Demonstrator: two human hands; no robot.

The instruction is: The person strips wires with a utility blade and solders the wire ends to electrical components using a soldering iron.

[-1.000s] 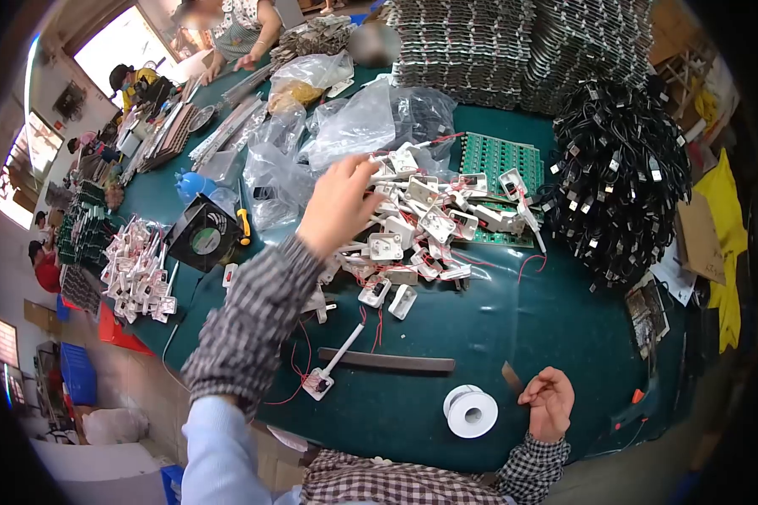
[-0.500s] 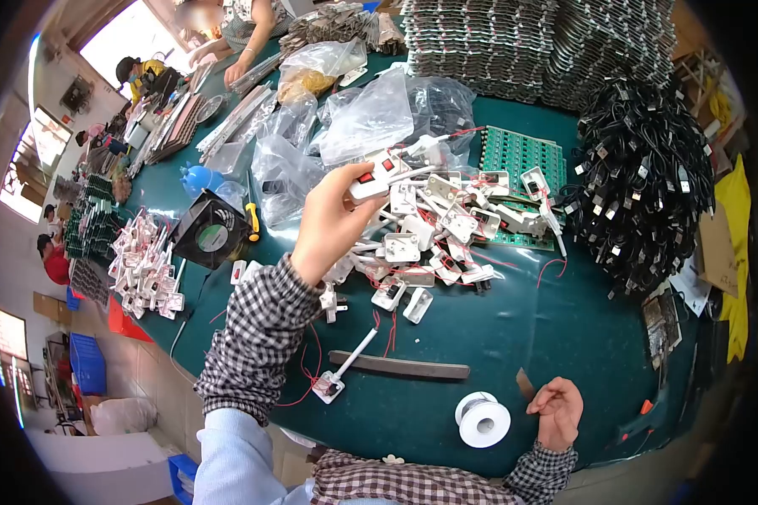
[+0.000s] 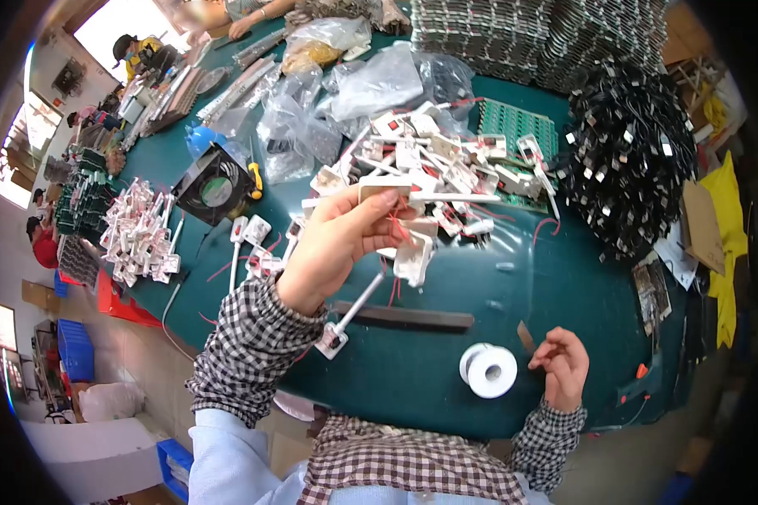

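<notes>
My left hand [image 3: 333, 240] is raised over the near side of a pile of white plastic parts. Its thumb and fingers pinch a white plastic housing [image 3: 384, 184], with thin red wires at the fingertips and a white cable reaching right. Just under those fingers is an open white casing [image 3: 414, 259]; whether it is attached cannot be made out. My right hand [image 3: 562, 364] rests near the table edge, fingers loosely curled and apart, nothing seen in them. A thin brown strip [image 3: 525, 337] lies by its fingertips, with a white spool [image 3: 490, 371] to the left.
A dark flat bar [image 3: 404, 316] and a cabled white piece [image 3: 333, 341] lie in front of me. Green circuit boards [image 3: 518, 126] and a heap of black USB cables [image 3: 632, 168] stand right. Left are a black fan [image 3: 215, 187] and more white parts [image 3: 139, 231]. Co-workers sit beyond.
My left hand has come down toward me from above the pile. Red switches showed on its piece before; now red wires show at its fingers. The view has shifted; my right hand stays beside the spool.
</notes>
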